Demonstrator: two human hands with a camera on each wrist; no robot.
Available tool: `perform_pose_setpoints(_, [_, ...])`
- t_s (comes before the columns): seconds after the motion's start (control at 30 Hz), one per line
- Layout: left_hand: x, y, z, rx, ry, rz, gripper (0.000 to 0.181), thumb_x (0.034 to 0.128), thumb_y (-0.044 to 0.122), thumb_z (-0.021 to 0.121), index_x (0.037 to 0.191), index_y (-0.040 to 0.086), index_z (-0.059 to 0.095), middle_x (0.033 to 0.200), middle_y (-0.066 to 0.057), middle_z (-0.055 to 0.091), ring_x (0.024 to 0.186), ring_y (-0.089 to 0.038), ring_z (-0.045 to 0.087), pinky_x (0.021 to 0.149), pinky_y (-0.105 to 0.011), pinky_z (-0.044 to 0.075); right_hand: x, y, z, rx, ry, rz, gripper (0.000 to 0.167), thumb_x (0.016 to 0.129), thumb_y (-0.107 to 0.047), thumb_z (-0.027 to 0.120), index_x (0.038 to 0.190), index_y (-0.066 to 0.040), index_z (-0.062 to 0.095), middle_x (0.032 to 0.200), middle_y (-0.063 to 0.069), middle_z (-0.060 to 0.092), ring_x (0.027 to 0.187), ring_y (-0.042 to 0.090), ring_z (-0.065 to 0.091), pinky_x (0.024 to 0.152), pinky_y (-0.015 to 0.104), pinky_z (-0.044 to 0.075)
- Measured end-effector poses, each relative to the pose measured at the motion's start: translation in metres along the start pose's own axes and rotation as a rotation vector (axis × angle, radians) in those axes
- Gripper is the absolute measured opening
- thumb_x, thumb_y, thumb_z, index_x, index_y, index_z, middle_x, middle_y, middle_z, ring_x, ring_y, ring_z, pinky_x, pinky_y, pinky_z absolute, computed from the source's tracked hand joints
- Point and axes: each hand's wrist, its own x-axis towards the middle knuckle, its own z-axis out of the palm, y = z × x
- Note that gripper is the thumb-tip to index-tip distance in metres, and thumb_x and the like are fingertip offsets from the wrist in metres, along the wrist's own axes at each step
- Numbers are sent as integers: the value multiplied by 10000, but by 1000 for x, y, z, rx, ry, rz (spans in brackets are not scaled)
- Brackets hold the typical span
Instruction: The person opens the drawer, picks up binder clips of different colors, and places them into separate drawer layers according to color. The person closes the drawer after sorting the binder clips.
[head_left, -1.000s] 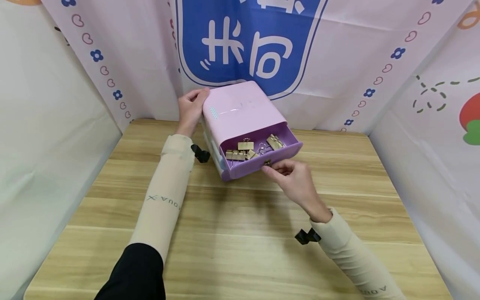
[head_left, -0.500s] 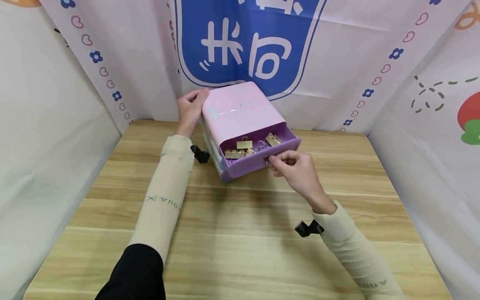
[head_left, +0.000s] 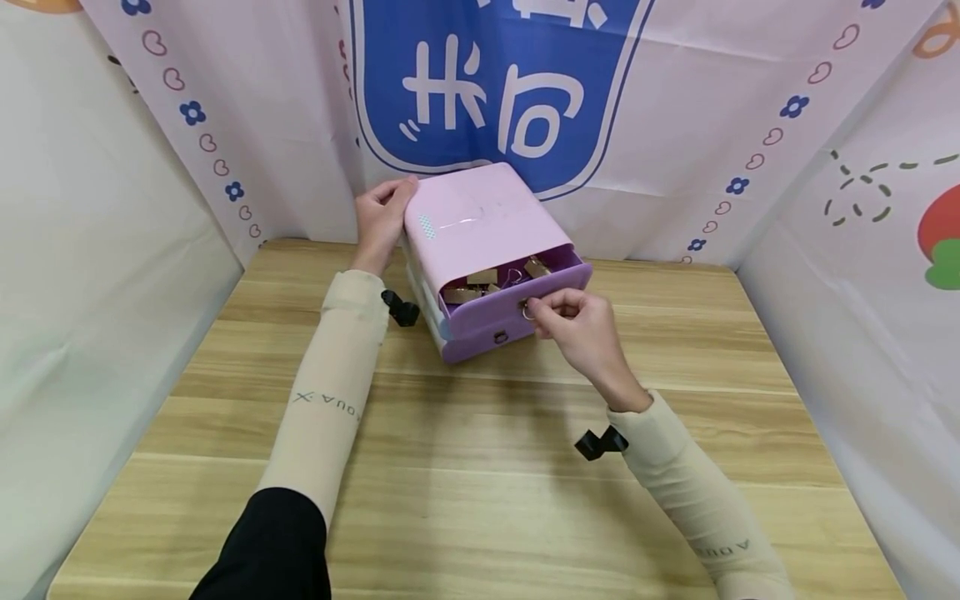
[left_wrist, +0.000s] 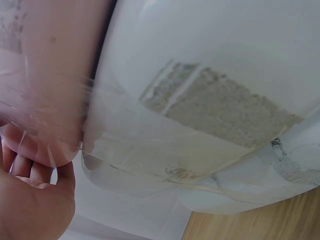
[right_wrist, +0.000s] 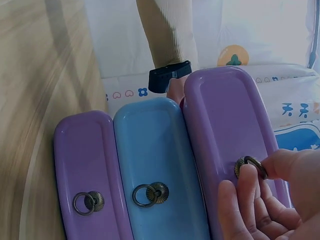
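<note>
A small chest of drawers (head_left: pixel 487 221) with a pink top stands at the back of the table. Its top purple drawer (head_left: pixel 476 310) is partly pulled out, and several gold binder clips (head_left: pixel 482 277) lie inside. My right hand (head_left: pixel 588 337) pinches the brass ring pull (right_wrist: pixel 256 166) on that drawer's front between thumb and fingers. At the chest's back left corner, my left hand (head_left: pixel 381 225) grips the pink top's edge, its fingers (left_wrist: pixel 40 172) partly behind clear film. Below the top drawer, the blue drawer (right_wrist: pixel 155 135) and lower purple drawer (right_wrist: pixel 82 150) are closed.
The wooden table (head_left: pixel 465 483) extends in front of the chest and to both sides. A printed cloth (head_left: pixel 675 108) with a blue emblem hangs directly behind it. White cloth walls (head_left: pixel 862 333) border the sides.
The top drawer has slid partway back into the chest, and my right hand has followed it, taking hold of its ring pull. My left hand has stayed on the corner.
</note>
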Motion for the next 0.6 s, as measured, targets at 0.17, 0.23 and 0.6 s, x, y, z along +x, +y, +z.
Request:
perform_pose_setpoints(0.17, [1,-1,0,8,1,7,343,947,421,788,1137,137,807,1028,60,722,963,-88,623,820,-220,510,7,0,5,-17,15,-29,251,974,-269,776,930,-23,758,820,161,748,664,141,707,635,251,594])
perform_pose_setpoints(0.23, [2,-1,0,3,2,7,344,946,422,789,1137,137,808,1030,58,722,961,-89,621,814,-222,509,10,0,6,-27,23,-41,255,973,-288,777,917,-40,759,800,137,747,654,143,702,594,235,545])
perform_pose_setpoints(0.6, [3,-1,0,11,-5,-22,337,954,430,780,1148,155,807,1064,46,712,975,-98,611,816,-235,506,26,0,14,-29,43,-59,267,968,-294,783,904,-37,758,770,21,736,676,187,702,559,208,508])
